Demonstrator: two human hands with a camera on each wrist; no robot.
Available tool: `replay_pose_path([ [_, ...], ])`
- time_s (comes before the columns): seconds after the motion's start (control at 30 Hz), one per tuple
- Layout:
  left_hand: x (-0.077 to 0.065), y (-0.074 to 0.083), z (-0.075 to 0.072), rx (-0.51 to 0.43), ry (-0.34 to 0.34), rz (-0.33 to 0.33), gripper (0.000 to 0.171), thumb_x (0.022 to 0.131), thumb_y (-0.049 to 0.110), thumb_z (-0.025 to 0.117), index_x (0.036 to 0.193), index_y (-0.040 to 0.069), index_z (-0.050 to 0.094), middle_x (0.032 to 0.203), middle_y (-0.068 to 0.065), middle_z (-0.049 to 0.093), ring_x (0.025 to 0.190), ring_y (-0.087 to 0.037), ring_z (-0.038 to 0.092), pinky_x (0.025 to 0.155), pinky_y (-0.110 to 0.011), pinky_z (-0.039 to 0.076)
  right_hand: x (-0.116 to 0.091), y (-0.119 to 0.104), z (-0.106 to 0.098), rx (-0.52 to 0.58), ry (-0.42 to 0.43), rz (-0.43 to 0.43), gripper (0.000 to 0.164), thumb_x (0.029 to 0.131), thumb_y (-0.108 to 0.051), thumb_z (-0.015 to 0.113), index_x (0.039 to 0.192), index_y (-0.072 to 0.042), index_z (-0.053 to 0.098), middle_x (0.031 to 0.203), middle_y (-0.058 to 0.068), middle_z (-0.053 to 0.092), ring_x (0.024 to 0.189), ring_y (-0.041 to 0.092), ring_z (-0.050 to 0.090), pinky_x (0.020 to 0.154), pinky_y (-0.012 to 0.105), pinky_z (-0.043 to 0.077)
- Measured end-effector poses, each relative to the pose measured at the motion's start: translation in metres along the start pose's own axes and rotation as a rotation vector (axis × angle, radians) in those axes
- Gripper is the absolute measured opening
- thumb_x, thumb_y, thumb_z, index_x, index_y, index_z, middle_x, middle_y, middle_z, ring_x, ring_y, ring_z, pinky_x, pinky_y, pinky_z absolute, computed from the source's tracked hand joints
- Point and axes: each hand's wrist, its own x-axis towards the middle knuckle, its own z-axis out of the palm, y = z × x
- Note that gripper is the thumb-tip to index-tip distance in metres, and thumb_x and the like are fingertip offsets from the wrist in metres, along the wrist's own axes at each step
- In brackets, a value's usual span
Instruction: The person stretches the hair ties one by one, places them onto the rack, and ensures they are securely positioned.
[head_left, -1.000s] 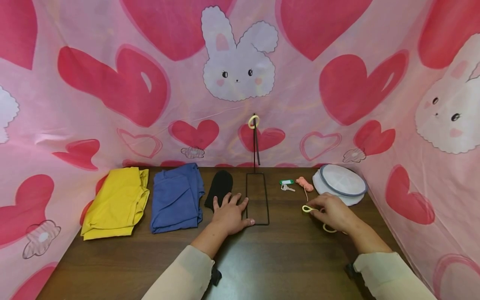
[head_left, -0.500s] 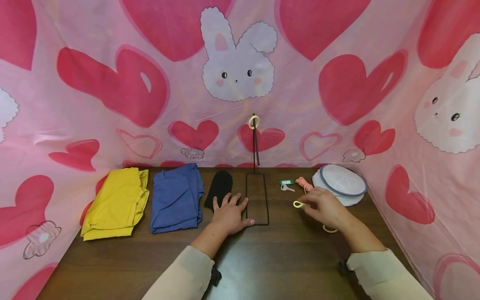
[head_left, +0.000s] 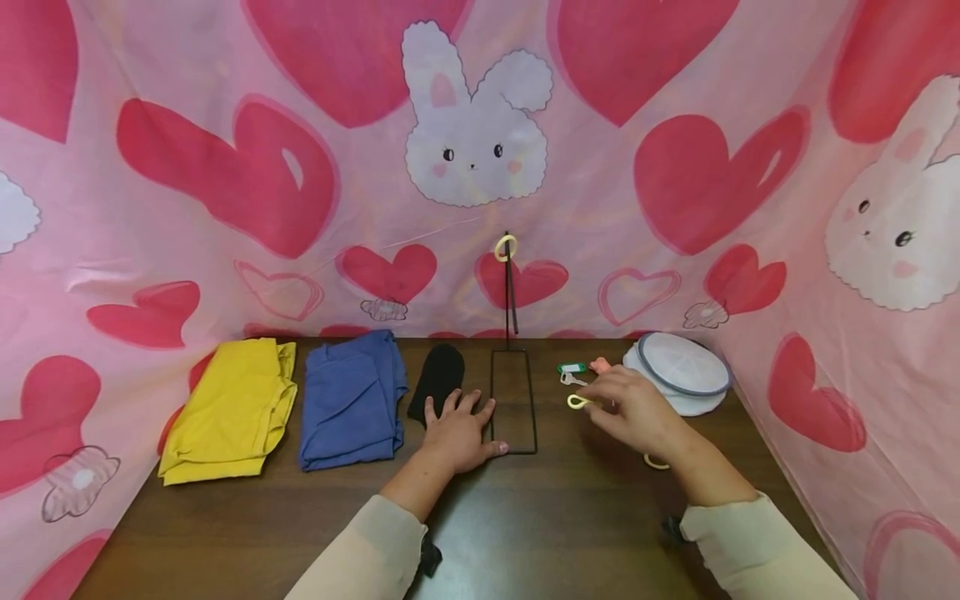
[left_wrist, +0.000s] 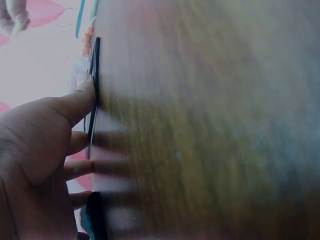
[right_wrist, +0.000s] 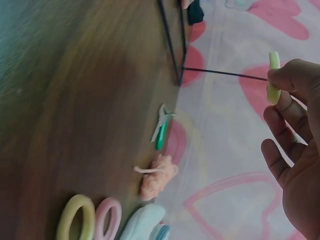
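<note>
My left hand [head_left: 459, 435] rests at the left side of a black wire stand [head_left: 532, 400], fingers spread. In the left wrist view, its thumb [left_wrist: 82, 102] touches the stand's base wire [left_wrist: 97, 65]. Between thumb and fingertips, my right hand [head_left: 643, 417] pinches a pale yellow ring [right_wrist: 273, 92], raised above the table to the right of the stand. Another yellow ring [head_left: 497, 250] hangs at the stand's top. Below the right hand, a yellow ring [right_wrist: 64, 220] and a pink ring [right_wrist: 99, 220] lie on the table.
Yellow cloth [head_left: 228, 412], blue cloth [head_left: 352, 400] and a black flat object [head_left: 437, 379] lie left of the stand. On the right are a key [head_left: 572, 379] with green tag [head_left: 564, 368], coral yarn [head_left: 599, 365] and a round white mesh item [head_left: 684, 364]. A patterned curtain [head_left: 570, 208] encloses the table.
My right hand has moved left toward the stand, carrying the pinched yellow ring and now partly covering the coral yarn. My left hand has stayed in place.
</note>
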Motion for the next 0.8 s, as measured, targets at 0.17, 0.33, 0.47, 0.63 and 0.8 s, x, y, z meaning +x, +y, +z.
replay_pose_path([
  [0.17, 0.0, 0.0, 0.001, -0.006, -0.001, 0.001, 0.083, 0.093, 0.072, 0.058, 0.162, 0.032, 0.038, 0.17, -0.002, 0.029, 0.157, -0.037, 0.017, 0.117, -0.075, 0.003, 0.009, -0.008, -0.003, -0.006, 0.038, -0.017, 0.025, 0.077, -0.005, 0.085, 0.101, -0.01, 0.082, 0.095, -0.003, 0.077, 0.09, 0.02, 0.07, 0.083, 0.043, 0.053],
  [0.33, 0.0, 0.0, 0.0, 0.001, 0.0, -0.003, 0.083, 0.093, 0.073, 0.058, 0.163, 0.033, 0.037, 0.17, -0.002, 0.028, 0.157, -0.036, 0.016, 0.117, -0.075, 0.003, 0.022, -0.016, -0.009, 0.012, 0.066, -0.042, 0.026, 0.077, -0.005, 0.083, 0.103, -0.009, 0.082, 0.096, -0.001, 0.077, 0.091, 0.021, 0.07, 0.088, 0.043, 0.053],
  [0.47, 0.0, 0.0, 0.0, 0.006, -0.001, -0.005, 0.084, 0.092, 0.073, 0.058, 0.163, 0.033, 0.036, 0.17, -0.001, 0.028, 0.157, -0.036, 0.016, 0.117, -0.075, 0.003, 0.033, -0.022, -0.013, 0.031, 0.087, -0.065, 0.026, 0.078, -0.005, 0.083, 0.103, -0.009, 0.081, 0.096, -0.002, 0.077, 0.089, 0.019, 0.069, 0.081, 0.039, 0.052],
  [0.63, 0.0, 0.0, 0.0, 0.003, -0.001, -0.004, 0.084, 0.093, 0.073, 0.058, 0.163, 0.032, 0.037, 0.17, -0.002, 0.028, 0.157, -0.037, 0.016, 0.117, -0.075, 0.003, 0.046, -0.031, -0.016, 0.025, 0.105, -0.056, 0.024, 0.079, -0.007, 0.083, 0.102, -0.011, 0.081, 0.097, -0.003, 0.077, 0.091, 0.021, 0.07, 0.081, 0.042, 0.054],
  [0.8, 0.0, 0.002, -0.001, 0.004, 0.001, -0.006, 0.083, 0.092, 0.073, 0.059, 0.162, 0.032, 0.038, 0.169, -0.002, 0.029, 0.157, -0.037, 0.016, 0.117, -0.075, 0.003, 0.059, -0.04, -0.02, 0.051, 0.098, -0.047, 0.023, 0.083, -0.009, 0.081, 0.105, -0.012, 0.081, 0.1, -0.003, 0.077, 0.094, 0.019, 0.07, 0.083, 0.042, 0.055],
])
